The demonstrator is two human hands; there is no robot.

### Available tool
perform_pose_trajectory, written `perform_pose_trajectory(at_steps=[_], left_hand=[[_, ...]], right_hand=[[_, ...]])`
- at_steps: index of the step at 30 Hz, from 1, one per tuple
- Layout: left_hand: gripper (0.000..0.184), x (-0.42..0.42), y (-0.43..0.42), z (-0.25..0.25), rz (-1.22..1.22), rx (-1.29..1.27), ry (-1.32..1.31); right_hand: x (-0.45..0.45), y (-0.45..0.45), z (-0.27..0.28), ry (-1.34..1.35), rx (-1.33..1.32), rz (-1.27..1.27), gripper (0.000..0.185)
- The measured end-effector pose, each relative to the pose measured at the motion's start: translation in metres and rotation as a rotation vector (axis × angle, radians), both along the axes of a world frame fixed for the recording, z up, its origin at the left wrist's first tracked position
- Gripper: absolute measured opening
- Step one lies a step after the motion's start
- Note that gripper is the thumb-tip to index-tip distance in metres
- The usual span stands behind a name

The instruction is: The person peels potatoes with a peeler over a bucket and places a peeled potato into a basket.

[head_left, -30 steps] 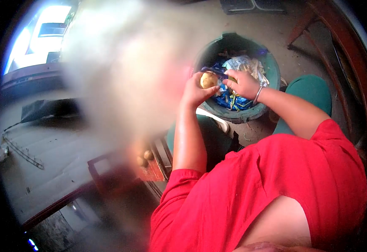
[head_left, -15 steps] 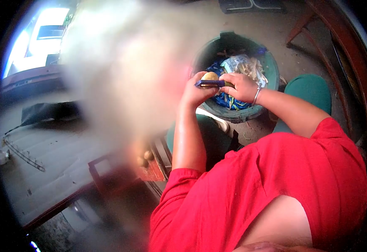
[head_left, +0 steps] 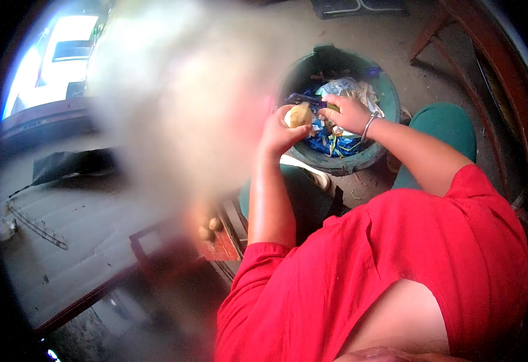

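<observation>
My left hand (head_left: 278,131) is wrapped round a potato (head_left: 299,115), whose pale yellow face points upward. In my right hand (head_left: 349,114) is a peeler (head_left: 306,98) with a dark blue head and a greenish handle. The peeler's head lies at the far side of the potato; whether its blade touches the skin I cannot tell. Both hands are over a green tub (head_left: 390,90) that holds peelings, blue plastic and a whitish bag (head_left: 341,88).
Two more potatoes (head_left: 210,228) lie on a red wooden surface (head_left: 223,247) left of my knees. A pale table (head_left: 83,223) stands further left, with a dark cloth-like item (head_left: 73,164). Wooden furniture (head_left: 505,78) borders the right. A whitish blur hides the upper middle.
The peeler has moved from across the near side of the potato to its far side. My left hand has turned, so more of the potato shows.
</observation>
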State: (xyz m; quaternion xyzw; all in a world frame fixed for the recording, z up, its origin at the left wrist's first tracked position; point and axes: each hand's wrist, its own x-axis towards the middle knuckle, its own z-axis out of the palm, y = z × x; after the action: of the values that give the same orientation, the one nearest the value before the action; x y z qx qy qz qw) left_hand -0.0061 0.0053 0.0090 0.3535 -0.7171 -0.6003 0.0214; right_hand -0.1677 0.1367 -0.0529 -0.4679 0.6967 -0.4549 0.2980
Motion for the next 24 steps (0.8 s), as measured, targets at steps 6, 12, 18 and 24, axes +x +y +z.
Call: perform_pose_trajectory(at_steps=[6, 12, 18, 24], left_hand=[[0.06, 0.001, -0.002, -0.004, -0.013, -0.112, 0.047], [0.059, 0.003, -0.005, -0.01, -0.008, -0.227, 0.058], [0.058, 0.003, -0.003, -0.004, -0.041, -0.233, 0.059], [0.056, 0.0, -0.001, -0.01, 0.019, -0.217, 0.148]], right_hand=[[-0.007, -0.002, -0.015, -0.037, 0.09, 0.03, 0.049], [0.004, -0.001, 0.001, -0.095, -0.08, 0.04, 0.041], [-0.001, -0.004, -0.015, -0.197, 0.021, 0.088, 0.039], [-0.005, 0.0, -0.014, -0.034, 0.304, 0.115, 0.046]])
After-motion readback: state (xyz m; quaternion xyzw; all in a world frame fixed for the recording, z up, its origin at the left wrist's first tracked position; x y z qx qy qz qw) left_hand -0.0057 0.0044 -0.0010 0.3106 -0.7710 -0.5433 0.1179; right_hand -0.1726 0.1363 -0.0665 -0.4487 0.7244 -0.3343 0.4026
